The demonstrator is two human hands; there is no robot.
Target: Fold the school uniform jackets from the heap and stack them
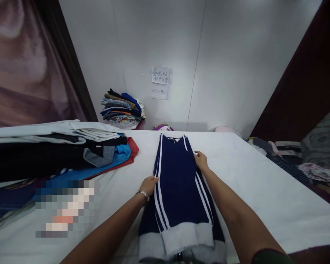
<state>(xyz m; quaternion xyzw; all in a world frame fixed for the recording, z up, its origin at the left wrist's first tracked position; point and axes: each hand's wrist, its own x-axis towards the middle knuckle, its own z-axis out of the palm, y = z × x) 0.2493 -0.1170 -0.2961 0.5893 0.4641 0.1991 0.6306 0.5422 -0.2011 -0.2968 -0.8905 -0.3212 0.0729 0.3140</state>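
A navy blue jacket [177,183] with white stripes and grey ribbed ends lies lengthwise in front of me, its sides folded into a narrow strip. My left hand [149,185], a bracelet at its wrist, grips the left edge about halfway along, thumb on top and the other fingers mostly hidden. Farther up, my right hand [201,160] closes on the right edge near the narrow far end. The grey ribbing [181,236] overlaps in layers at the near end, close to my body.
A white-covered table [253,183] holds the jacket. Stacked clothes [44,157] spread along its left side. Against the wall stands a folded pile [122,110], near paper notes [161,82]. More clothes [288,157] lie beyond the right edge. A blurred patch [67,209] covers something at lower left.
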